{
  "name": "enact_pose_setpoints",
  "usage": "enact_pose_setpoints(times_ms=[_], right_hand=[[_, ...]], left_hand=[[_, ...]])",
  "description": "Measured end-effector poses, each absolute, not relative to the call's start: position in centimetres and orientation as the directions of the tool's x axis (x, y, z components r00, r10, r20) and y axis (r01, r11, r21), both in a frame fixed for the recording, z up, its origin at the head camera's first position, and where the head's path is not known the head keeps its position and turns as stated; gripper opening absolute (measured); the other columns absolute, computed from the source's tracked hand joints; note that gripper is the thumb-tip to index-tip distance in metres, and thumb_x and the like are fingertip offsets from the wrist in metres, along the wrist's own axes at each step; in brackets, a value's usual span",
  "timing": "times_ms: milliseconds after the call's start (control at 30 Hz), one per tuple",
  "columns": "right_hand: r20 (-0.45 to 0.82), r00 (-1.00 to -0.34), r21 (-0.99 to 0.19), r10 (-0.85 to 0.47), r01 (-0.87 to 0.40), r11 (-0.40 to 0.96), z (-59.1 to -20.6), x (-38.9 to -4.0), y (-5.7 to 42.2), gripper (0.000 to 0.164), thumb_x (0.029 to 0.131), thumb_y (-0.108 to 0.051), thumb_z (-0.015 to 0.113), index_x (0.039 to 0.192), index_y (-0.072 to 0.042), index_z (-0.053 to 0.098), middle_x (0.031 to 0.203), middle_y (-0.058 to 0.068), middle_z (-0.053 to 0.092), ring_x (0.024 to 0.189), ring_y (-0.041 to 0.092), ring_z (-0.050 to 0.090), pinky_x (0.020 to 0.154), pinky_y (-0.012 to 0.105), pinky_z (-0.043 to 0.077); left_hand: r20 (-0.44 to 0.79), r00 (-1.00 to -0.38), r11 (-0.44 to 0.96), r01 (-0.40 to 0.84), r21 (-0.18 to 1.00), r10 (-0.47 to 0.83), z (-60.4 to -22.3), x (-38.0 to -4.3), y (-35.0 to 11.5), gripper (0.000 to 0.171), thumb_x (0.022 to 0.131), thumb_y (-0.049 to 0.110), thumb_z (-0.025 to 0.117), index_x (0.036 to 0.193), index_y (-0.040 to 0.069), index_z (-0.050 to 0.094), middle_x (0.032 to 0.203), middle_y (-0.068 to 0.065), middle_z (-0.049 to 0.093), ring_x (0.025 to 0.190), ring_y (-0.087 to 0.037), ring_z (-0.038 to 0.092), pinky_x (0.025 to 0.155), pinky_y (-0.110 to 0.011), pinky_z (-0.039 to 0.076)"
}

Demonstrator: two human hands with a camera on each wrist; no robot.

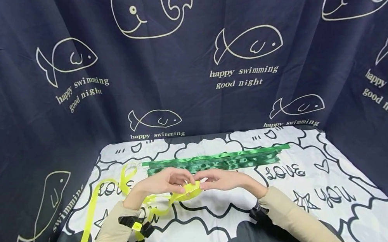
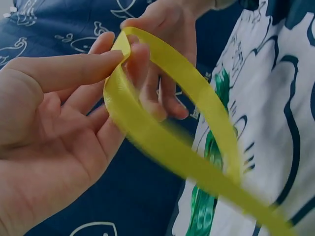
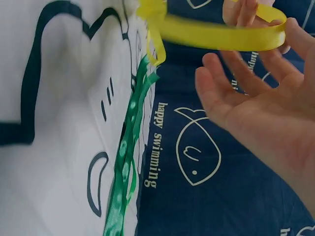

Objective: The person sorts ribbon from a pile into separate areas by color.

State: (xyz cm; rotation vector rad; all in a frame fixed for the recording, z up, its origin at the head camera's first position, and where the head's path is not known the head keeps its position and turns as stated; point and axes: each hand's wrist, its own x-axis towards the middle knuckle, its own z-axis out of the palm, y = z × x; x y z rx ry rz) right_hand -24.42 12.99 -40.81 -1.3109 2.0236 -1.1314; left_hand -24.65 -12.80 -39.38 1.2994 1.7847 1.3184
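A glossy yellow ribbon [image 1: 191, 191] is held in a loop above the table between both hands. My left hand [image 1: 169, 181] pinches it between thumb and forefinger, plainest in the left wrist view, where the ribbon [image 2: 147, 137] hangs in two bands. Close beside it, my right hand [image 1: 222, 179] pinches the same folded part at thumb and fingertip; its other fingers [image 3: 216, 81] stand loosely apart. From the hands the ribbon trails left across the table. Part of the grip is hidden behind the ribbon.
Several green ribbons [image 1: 215, 161] lie side by side across the back of the table. A long yellow tail [image 1: 89, 220] runs over the left edge, with a loop [image 1: 125, 178] near it. The patterned white cloth [image 1: 198, 237] covers the table; dark blue curtains [image 1: 190, 78] surround it.
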Motion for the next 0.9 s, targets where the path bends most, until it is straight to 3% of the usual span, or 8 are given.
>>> enact_pose_setpoints(times_ms=[100,200,333,433,600,700,900], right_hand=[[0.097,-0.400,-0.865,-0.911,-0.487,0.122,-40.7,-24.5,13.4,0.026,0.101,-0.018,0.049,0.112,0.001,0.063,0.135,0.017,0.054,0.124,0.017,0.051,0.099,0.034,0.047],[0.110,-0.411,-0.896,-0.905,-0.435,0.089,-40.7,-24.6,14.0,0.022,0.099,-0.011,0.052,0.107,0.006,0.064,0.131,0.022,0.056,0.122,0.015,0.052,0.097,0.031,0.048],[0.092,-0.465,-0.921,-0.881,-0.376,0.103,-40.7,-24.7,15.2,0.020,0.098,-0.008,0.053,0.102,0.009,0.063,0.108,0.029,0.061,0.100,0.010,0.060,0.087,0.030,0.053],[0.101,-0.506,-0.904,-0.857,-0.406,0.133,-40.7,-24.9,16.5,0.018,0.098,-0.008,0.052,0.093,0.006,0.062,0.089,0.024,0.059,0.082,0.007,0.057,0.077,0.029,0.052],[0.152,-0.554,-0.867,-0.818,-0.472,0.159,-40.4,-25.1,19.0,0.017,0.098,-0.007,0.052,0.085,0.000,0.060,0.072,0.011,0.047,0.066,0.008,0.045,0.061,0.027,0.042],[0.155,-0.591,-0.868,-0.791,-0.465,0.177,-40.0,-25.0,20.6,0.017,0.098,-0.007,0.051,0.084,-0.003,0.059,0.067,0.005,0.039,0.061,0.007,0.039,0.057,0.026,0.036],[0.127,-0.660,-0.857,-0.740,-0.449,0.253,-39.3,-24.6,23.7,0.017,0.099,-0.008,0.050,0.085,-0.006,0.061,0.065,0.002,0.036,0.055,0.019,0.035,0.053,0.028,0.038]], left_hand=[[0.105,-0.384,0.030,0.330,0.943,0.917,-39.2,-24.5,-12.4,0.027,0.092,0.003,0.060,0.117,-0.005,0.055,0.108,-0.026,0.061,0.092,-0.012,0.064,0.071,-0.024,0.053],[0.077,-0.426,0.061,0.302,0.951,0.901,-39.2,-24.5,-12.5,0.028,0.091,0.004,0.062,0.117,-0.004,0.056,0.101,-0.013,0.065,0.086,-0.011,0.065,0.071,-0.026,0.055],[0.032,-0.458,0.103,0.266,0.958,0.889,-39.4,-24.6,-13.2,0.031,0.092,0.007,0.062,0.120,-0.002,0.054,0.091,-0.002,0.068,0.071,-0.015,0.065,0.064,-0.031,0.055],[0.025,-0.451,0.110,0.269,0.957,0.892,-39.6,-24.7,-14.0,0.033,0.093,0.008,0.060,0.124,-0.002,0.053,0.084,-0.003,0.068,0.063,-0.014,0.062,0.060,-0.033,0.054],[0.013,-0.458,0.140,0.298,0.944,0.889,-39.9,-24.9,-15.9,0.031,0.095,0.009,0.058,0.123,-0.004,0.058,0.074,-0.013,0.064,0.057,-0.007,0.057,0.056,-0.023,0.048],[0.007,-0.468,0.159,0.313,0.936,0.884,-39.9,-25.1,-17.2,0.024,0.095,0.009,0.058,0.114,-0.006,0.063,0.076,-0.016,0.064,0.054,-0.008,0.054,0.054,-0.020,0.046],[0.006,-0.502,0.182,0.326,0.928,0.865,-40.2,-25.4,-19.5,0.016,0.096,0.009,0.057,0.090,-0.002,0.066,0.067,-0.021,0.053,0.051,-0.023,0.048,0.051,-0.021,0.042]])
